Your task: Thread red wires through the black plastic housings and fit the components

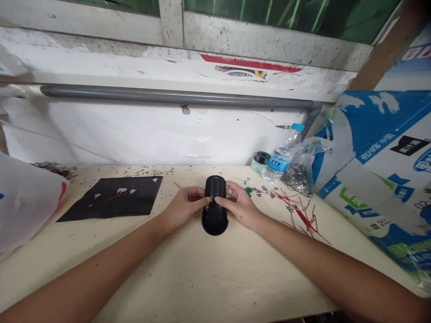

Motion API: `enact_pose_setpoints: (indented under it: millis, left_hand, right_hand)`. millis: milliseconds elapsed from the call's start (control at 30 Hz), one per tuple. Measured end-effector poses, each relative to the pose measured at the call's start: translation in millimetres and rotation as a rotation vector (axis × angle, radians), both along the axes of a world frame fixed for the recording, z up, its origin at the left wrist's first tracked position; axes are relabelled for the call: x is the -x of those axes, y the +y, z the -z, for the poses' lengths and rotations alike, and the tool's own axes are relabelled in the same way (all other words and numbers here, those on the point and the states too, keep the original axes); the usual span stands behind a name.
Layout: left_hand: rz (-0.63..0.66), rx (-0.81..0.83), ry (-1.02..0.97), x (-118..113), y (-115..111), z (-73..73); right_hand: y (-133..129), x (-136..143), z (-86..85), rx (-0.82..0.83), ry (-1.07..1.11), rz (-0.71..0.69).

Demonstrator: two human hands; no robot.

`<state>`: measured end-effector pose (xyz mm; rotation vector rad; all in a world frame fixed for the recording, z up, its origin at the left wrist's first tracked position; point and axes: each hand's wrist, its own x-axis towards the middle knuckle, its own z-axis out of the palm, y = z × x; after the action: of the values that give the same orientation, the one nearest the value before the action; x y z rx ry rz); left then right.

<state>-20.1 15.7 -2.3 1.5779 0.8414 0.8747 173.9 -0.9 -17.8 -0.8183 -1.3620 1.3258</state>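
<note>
A black, rounded, elongated plastic housing (214,220) rests on the table in front of me, its long side pointing away. My left hand (186,204) grips its left side, thumb laid on the upper face. From the right, my right hand (240,204) holds the opposite side, its thumb also on top. The two thumb tips nearly meet over the middle of the housing. Any small part under them is too tiny to make out. Fingers behind the housing are partly hidden.
On the left lies a black mat (128,204) with small metal pieces and a red wire. Red wires (305,215) and small parts scatter at right. Behind them stand a water bottle (279,159), a tape roll (260,161) and a bag of metal parts (299,177). A large printed carton (380,166) borders the right.
</note>
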Motion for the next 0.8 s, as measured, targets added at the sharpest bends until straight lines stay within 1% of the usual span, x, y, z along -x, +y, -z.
enact_pose_setpoints:
  millis: [67, 267, 433, 567, 800]
  left_hand:
    - [0.002, -0.026, 0.001, 0.3, 1.5, 1.7]
    - [-0.011, -0.037, 0.043, 0.7, 1.4, -0.2]
    - [0.019, -0.065, 0.055, 2.0, 0.1, -0.3]
    - [0.02, -0.063, 0.058, 2.0, 0.2, 0.7]
    - [0.024, -0.031, 0.063, 1.8, -0.2, 1.6]
  right_hand:
    - [0.1, 0.3, 0.3, -0.028, -0.027, 0.004]
    - [0.1, -0.4, 0.6, -0.018, -0.051, 0.002]
    - [-1.7, 0.4, -3.1, -0.025, -0.046, 0.002]
    - [-1.4, 2.0, -3.0, -0.028, -0.038, 0.018]
    - [0.9, 2.2, 1.3, -0.002, -0.007, 0.005]
